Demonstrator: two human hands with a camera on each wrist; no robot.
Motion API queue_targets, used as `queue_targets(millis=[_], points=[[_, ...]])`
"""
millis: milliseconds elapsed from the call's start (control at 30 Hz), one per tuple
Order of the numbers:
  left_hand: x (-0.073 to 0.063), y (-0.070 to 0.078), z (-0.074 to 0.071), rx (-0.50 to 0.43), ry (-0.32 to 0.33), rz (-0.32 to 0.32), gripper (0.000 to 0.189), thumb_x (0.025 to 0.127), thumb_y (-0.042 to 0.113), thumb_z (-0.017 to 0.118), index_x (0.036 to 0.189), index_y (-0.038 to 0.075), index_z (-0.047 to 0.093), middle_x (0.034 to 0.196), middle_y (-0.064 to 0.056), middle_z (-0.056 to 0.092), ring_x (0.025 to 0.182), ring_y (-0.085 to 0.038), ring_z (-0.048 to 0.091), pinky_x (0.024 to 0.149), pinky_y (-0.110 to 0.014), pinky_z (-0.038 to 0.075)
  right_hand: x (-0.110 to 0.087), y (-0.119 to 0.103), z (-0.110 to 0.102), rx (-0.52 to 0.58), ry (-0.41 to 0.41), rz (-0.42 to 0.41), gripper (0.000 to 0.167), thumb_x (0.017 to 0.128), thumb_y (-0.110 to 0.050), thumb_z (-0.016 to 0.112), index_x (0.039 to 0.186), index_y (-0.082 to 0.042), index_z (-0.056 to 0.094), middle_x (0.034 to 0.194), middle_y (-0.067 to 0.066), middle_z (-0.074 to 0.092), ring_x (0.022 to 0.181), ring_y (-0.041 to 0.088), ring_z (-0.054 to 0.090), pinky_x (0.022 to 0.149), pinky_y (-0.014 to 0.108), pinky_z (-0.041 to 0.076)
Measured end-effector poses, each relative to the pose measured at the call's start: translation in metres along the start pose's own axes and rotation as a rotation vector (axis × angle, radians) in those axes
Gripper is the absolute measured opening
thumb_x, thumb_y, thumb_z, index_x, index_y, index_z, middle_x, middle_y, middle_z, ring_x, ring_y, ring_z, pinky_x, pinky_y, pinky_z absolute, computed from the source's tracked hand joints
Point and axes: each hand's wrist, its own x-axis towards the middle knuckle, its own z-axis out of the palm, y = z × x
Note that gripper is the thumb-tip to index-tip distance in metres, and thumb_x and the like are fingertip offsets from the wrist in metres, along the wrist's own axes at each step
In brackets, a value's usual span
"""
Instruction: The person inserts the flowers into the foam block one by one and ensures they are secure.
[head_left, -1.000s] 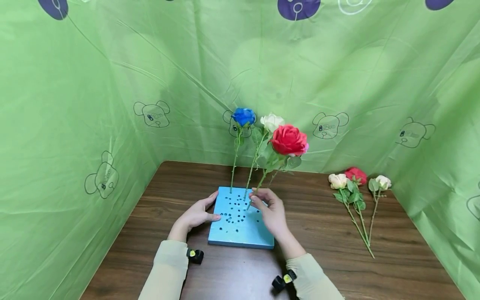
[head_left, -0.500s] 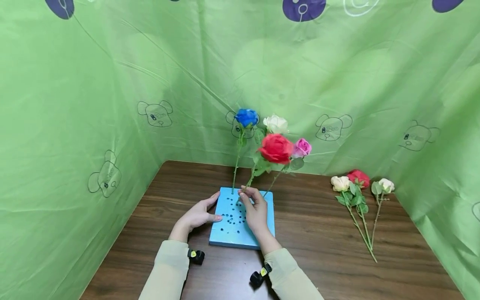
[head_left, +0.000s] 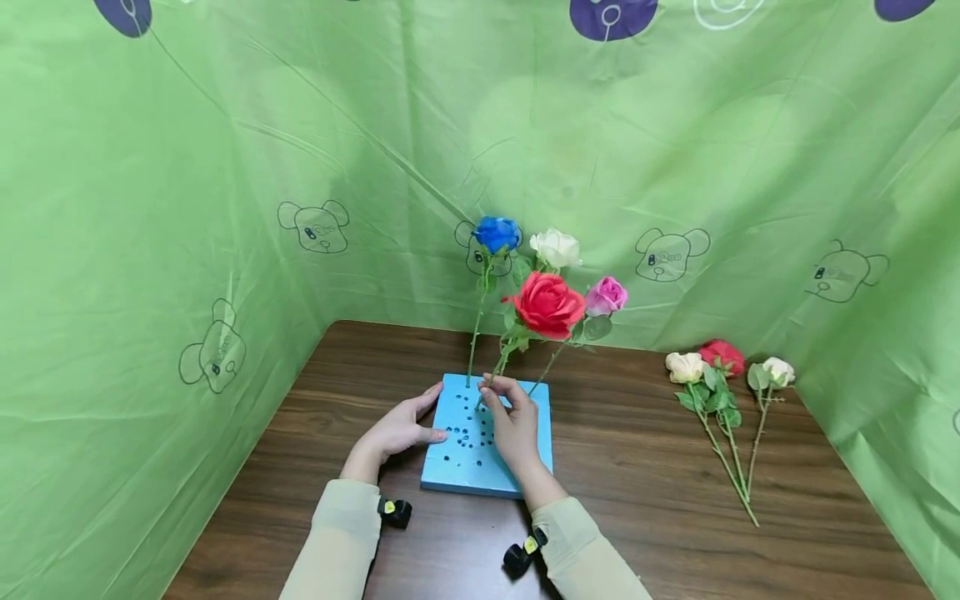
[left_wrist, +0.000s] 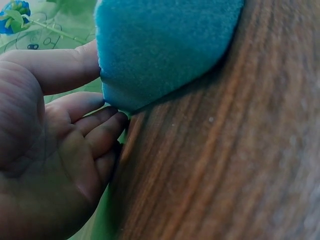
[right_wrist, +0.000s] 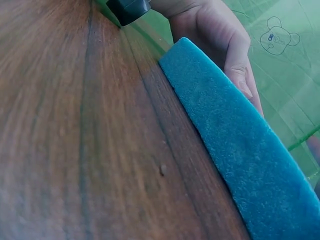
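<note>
A light blue foam block [head_left: 468, 477] dotted with small holes lies flat on the table. My left hand [head_left: 393, 432] holds its left side, thumb on the top face and fingers against the edge; the left wrist view shows the thumb [left_wrist: 75, 67] and curled fingers at the block's corner. Between thumb and fingertips, my right hand [head_left: 516, 429] pinches the lower stem of a red rose [head_left: 550, 304], its stem end right at the holes. A blue rose [head_left: 497, 235] and a pink rose [head_left: 606, 296] stand in the block. Behind the red bloom shows a white rose [head_left: 555, 248], its stem mostly hidden.
At the right of the wooden table [head_left: 630, 467] lie a cream rose [head_left: 685, 367], another red rose [head_left: 722, 357] and a pale rose [head_left: 778, 372], stems toward the front. A green cloth [head_left: 420, 125] with bear drawings encloses the table's back and sides.
My right hand has moved left across the block with the red rose, which now uncovers the pink rose. In the last half second it stays nearly still. My left hand keeps its place.
</note>
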Motion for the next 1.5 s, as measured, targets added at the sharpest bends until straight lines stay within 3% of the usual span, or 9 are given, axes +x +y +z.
queue_targets(millis=[200,433,567,733,967,1133,1267,1500], points=[[-0.0004,-0.0009,0.0006,-0.004,-0.004,0.002,0.1,0.091,0.025,0.088,0.171,0.015,0.027,0.176,-0.001,0.024,0.162,-0.025,0.017,0.129,-0.055,0.017,-0.0011,-0.0002,0.0016,0.014,0.021,0.011,0.021,0.101,0.009,0.066,0.119,0.001,0.073,0.111,0.022,0.077,0.099,0.038,0.075,0.081,0.031,0.064],[-0.0005,-0.0025,0.0017,-0.008,0.002,0.0,0.101,0.091,0.026,0.088,0.171,0.015,0.028,0.176,-0.003,0.025,0.162,-0.027,0.018,0.129,-0.056,0.017,-0.0022,0.0003,0.0004,0.018,0.004,0.031,0.018,0.103,0.001,0.068,0.12,0.004,0.072,0.118,0.02,0.077,0.106,0.03,0.076,0.083,0.029,0.063],[-0.0012,-0.0021,0.0022,-0.005,0.0,-0.002,0.101,0.09,0.026,0.088,0.171,0.015,0.028,0.176,-0.003,0.025,0.162,-0.026,0.018,0.129,-0.056,0.017,-0.0034,0.001,-0.0017,0.024,-0.009,0.015,0.018,0.105,-0.005,0.068,0.121,-0.002,0.074,0.116,0.017,0.078,0.106,0.027,0.076,0.084,0.029,0.063],[-0.001,-0.0022,0.0015,-0.007,0.0,0.001,0.102,0.09,0.027,0.089,0.171,0.014,0.028,0.176,-0.003,0.024,0.162,-0.026,0.018,0.129,-0.055,0.016,-0.0038,0.0011,-0.0031,-0.018,-0.026,0.028,0.019,0.106,-0.011,0.068,0.123,-0.015,0.077,0.111,0.0,0.08,0.103,0.021,0.076,0.083,0.027,0.062],[-0.0013,0.0002,-0.0003,-0.004,0.001,-0.001,0.102,0.09,0.027,0.089,0.171,0.014,0.028,0.176,-0.003,0.024,0.162,-0.026,0.018,0.129,-0.054,0.017,-0.0012,-0.0006,-0.0023,-0.022,-0.042,0.047,0.021,0.106,-0.012,0.068,0.123,-0.001,0.074,0.112,0.002,0.08,0.106,0.019,0.076,0.084,0.029,0.063],[-0.0007,0.0009,-0.0008,-0.006,-0.005,0.004,0.102,0.09,0.027,0.089,0.171,0.014,0.028,0.176,-0.003,0.024,0.162,-0.026,0.017,0.13,-0.054,0.016,-0.0002,0.0002,-0.0018,-0.025,-0.044,0.066,0.021,0.106,-0.013,0.07,0.121,0.001,0.074,0.112,0.003,0.08,0.102,0.019,0.076,0.083,0.028,0.062],[0.0001,0.0009,-0.0012,0.0,-0.007,0.005,0.102,0.09,0.027,0.089,0.171,0.014,0.028,0.176,-0.003,0.024,0.162,-0.025,0.017,0.13,-0.053,0.015,0.0005,0.0008,-0.001,-0.037,-0.031,0.086,0.015,0.104,-0.012,0.072,0.116,-0.006,0.077,0.109,-0.001,0.08,0.1,0.017,0.075,0.081,0.027,0.062],[0.0012,0.001,-0.0015,-0.008,-0.013,0.019,0.104,0.089,0.025,0.09,0.171,0.013,0.027,0.176,-0.004,0.024,0.162,-0.026,0.018,0.129,-0.052,0.018,-0.0001,0.0009,-0.0001,-0.056,-0.006,0.086,0.011,0.101,-0.011,0.075,0.112,-0.013,0.079,0.104,0.0,0.08,0.097,0.022,0.076,0.081,0.046,0.064]])
